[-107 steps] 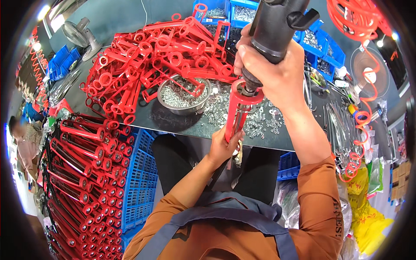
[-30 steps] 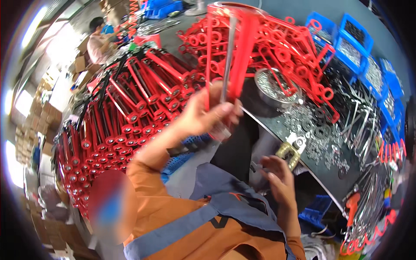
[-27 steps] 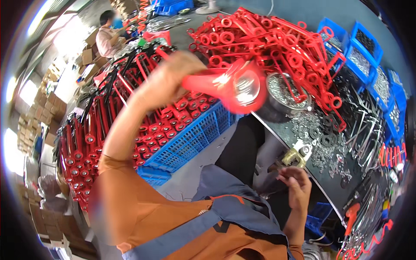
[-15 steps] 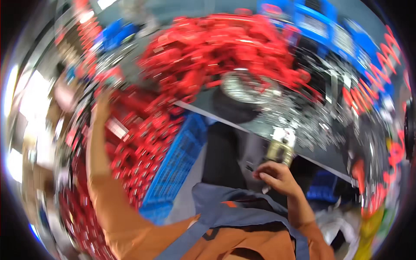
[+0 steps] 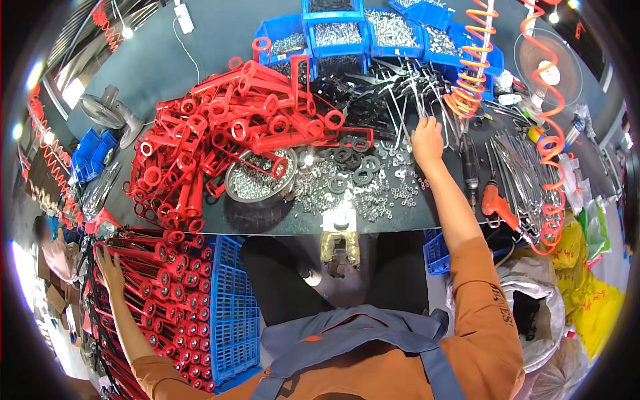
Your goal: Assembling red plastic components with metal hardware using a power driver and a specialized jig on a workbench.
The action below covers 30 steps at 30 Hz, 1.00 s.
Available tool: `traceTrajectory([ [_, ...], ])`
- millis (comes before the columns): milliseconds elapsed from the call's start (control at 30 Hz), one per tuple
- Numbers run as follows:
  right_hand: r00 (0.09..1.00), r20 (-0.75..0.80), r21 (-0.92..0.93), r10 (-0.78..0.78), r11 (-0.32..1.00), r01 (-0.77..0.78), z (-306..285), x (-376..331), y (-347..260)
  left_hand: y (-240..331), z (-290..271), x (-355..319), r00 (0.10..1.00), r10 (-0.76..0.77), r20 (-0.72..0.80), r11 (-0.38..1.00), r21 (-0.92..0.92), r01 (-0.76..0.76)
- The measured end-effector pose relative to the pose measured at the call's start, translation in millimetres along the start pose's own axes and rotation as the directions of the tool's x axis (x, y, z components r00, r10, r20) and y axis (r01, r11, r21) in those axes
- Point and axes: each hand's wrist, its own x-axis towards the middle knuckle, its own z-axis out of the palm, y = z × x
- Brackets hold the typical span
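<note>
Closest in, an orange-sleeved person in a grey-blue apron sits at a dark workbench. Low on the person's left, the left hand reaches out over a blue crate stacked with finished red frames; its fingers lie spread on the red pieces at the crate's far edge, gripping nothing that I can make out. At the bench's near edge, right in front of the person, a small brass-coloured fixture sticks out.

Further on, a round metal bowl of small silver parts sits beside scattered washers and black rings. Behind and left of the bowl rises a big tangled heap of loose red frames.

The right hand stretches across to a bundle of thin metal rods, fingers curled down onto them; whether it has one pinched I cannot tell. Beyond stand blue bins of screws, and coiled orange hoses hang at the right.
</note>
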Motion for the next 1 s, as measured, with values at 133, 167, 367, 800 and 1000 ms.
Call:
traceTrajectory([
  [133,0.967,0.249,-0.157,0.055,0.988,-0.016,42.3,22.7,34.2,32.8,-22.1,4.9,0.966,-0.257,0.016,0.966,-0.024,0.257],
  [167,0.978,0.164,-0.053,0.132,0.991,-0.125,43.9,25.3,34.5,52.6,-36.7,3.1,0.950,-0.306,0.069,0.952,0.036,0.304],
  [367,0.949,-0.242,0.558,0.201,0.829,-0.034,-21.2,18.4,12.8,193.1,-139.2,-7.5,0.979,0.056,-0.194,0.904,-0.406,-0.132],
  [800,0.883,0.299,0.928,-0.361,-0.106,-0.358,-240.6,-269.3,-72.4,429.3,-196.0,-45.5,0.931,0.269,-0.247,-0.897,-0.416,0.149],
  [1000,0.660,0.400,0.449,-0.636,-0.492,-0.746,-220.1,-280.1,-74.0,441.7,-248.0,-80.7,0.917,0.289,-0.276,-0.858,-0.499,0.121],
])
